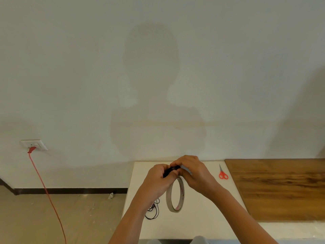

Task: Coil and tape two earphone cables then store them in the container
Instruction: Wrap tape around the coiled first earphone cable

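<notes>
Pinching coiled cable (pixel 173 168), left hand (pixel 158 180) and right hand (pixel 193 171) hover near table's (pixel 202 217) far edge.

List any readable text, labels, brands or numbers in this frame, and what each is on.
No text is legible anywhere in this frame.
tape roll: pinkish print on the inner core, too blurred to read.
coiled earphone cable, held by the left hand and right hand: one small pale mark, too small to read.
scissors and wall socket: no markings visible.
</notes>
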Available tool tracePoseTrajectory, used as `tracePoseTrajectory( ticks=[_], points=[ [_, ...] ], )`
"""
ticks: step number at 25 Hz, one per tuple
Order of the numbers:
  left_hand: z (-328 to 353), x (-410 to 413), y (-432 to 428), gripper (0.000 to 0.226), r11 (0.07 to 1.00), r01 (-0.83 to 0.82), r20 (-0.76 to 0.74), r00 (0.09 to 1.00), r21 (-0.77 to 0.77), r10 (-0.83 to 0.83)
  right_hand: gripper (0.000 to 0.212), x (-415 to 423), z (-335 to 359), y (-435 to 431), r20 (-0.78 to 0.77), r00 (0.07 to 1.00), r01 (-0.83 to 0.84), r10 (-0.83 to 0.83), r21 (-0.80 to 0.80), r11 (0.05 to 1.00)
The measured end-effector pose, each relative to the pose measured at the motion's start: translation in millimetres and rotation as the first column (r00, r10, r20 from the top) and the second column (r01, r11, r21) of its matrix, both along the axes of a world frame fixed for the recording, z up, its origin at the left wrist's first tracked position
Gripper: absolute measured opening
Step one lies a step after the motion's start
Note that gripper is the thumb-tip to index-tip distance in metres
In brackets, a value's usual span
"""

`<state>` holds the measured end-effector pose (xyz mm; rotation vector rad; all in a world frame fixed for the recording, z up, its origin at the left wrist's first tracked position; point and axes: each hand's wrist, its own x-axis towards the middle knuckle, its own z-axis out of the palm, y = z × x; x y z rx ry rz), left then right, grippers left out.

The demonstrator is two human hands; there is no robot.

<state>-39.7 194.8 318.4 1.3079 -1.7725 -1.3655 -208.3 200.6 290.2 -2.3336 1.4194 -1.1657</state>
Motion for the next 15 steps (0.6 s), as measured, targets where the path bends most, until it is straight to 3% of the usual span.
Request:
tracePoseTrajectory(
  ticks=[9, 15],
  points=[
    [4, -7, 2, 0.025, 0.996, -0.044, 0.133, 0.990, -0.076, 0.054, 0.025, -1, 8, -2, -0.201, 0.980, 0.030, -0.010, 0.098, 0.995],
    [-4, -11, 6, 0.024, 0.981, -0.145, 0.180, 0.969, -0.125, 0.167, 0.021, 4, 26, -15, -0.482, 0.869, 0.033, 0.108, 0.274, 0.961]
  ],
)
